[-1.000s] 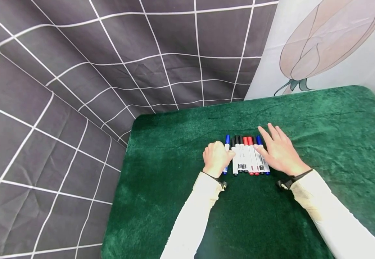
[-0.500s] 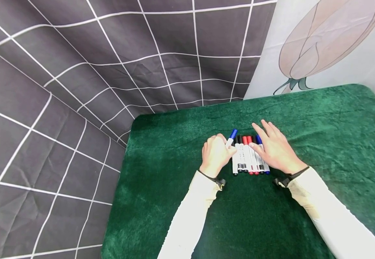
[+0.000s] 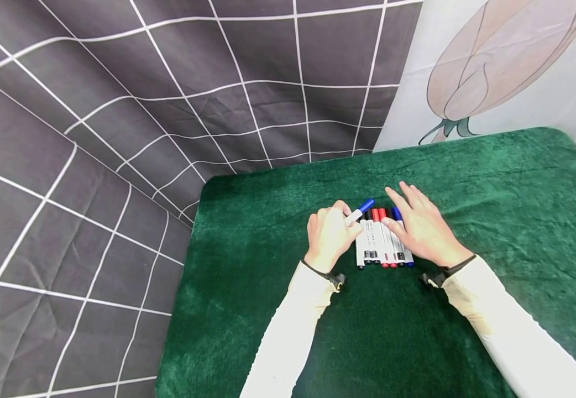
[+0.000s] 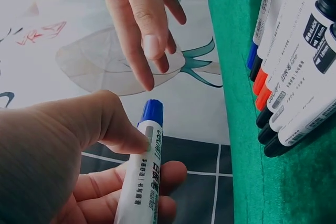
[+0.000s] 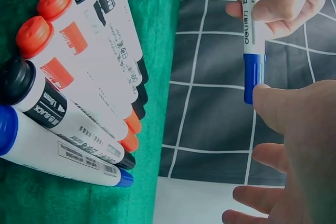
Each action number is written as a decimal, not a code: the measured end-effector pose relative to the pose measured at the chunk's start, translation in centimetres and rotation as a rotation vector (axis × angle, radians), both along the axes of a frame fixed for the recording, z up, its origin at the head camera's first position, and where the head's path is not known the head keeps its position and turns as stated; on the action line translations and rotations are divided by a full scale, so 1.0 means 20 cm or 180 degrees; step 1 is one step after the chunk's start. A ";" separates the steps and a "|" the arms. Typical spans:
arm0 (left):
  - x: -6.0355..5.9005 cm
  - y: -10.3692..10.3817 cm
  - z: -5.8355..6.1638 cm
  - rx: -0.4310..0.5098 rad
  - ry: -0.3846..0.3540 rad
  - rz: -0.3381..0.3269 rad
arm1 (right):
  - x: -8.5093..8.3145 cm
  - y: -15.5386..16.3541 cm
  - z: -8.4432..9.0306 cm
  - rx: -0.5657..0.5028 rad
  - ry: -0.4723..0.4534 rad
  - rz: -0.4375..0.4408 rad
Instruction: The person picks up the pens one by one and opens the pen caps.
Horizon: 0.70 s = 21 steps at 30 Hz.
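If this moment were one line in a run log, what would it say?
left hand: holds blue-capped marker lifted | right hand: fingers straight, over marker row | surface: green cloth

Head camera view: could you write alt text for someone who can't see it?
A person's left hand holds a blue-capped marker lifted off a green velvet tablecloth, while the right hand rests open on a row of red, black and blue markers lying side by side. Behind hang a dark grid-patterned cloth and a floral one.

Makeshift recording set: green velvet table (image 3: 492,232), draped grid-pattern backdrop sheets (image 3: 119,110).
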State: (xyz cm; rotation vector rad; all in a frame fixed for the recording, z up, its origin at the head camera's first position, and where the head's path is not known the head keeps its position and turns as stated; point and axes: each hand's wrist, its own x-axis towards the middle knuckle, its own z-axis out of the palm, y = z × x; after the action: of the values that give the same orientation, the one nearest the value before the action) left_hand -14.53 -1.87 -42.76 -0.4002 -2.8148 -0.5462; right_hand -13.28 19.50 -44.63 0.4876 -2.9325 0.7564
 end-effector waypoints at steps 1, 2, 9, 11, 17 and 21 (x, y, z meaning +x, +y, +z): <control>0.00 0.00 0.00 -0.0030 0.0052 -0.0029 | 0.00 0.00 0.00 -0.0012 0.0017 0.0014; 0.00 0.00 0.00 -0.0064 0.0098 -0.0054 | 0.00 0.00 0.01 -0.0035 0.0048 0.0031; 0.00 0.00 0.01 -0.0168 0.0190 -0.0175 | 0.01 -0.03 0.02 -0.0134 0.0399 0.0292; 0.01 0.00 0.01 -0.0179 0.0225 -0.0210 | 0.01 -0.04 0.03 -0.0118 0.0436 0.0345; 0.01 0.00 0.01 -0.0205 0.0350 -0.0306 | 0.01 -0.05 0.04 -0.0098 0.0388 0.0476; 0.01 0.00 0.02 -0.0205 0.0395 -0.0383 | 0.02 -0.05 0.03 -0.0119 0.0441 0.0563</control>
State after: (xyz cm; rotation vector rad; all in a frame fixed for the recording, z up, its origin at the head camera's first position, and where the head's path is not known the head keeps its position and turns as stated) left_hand -14.38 -1.82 -42.38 -0.5981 -2.7071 -0.4392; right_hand -12.96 18.54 -43.93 0.7712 -2.7689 0.7609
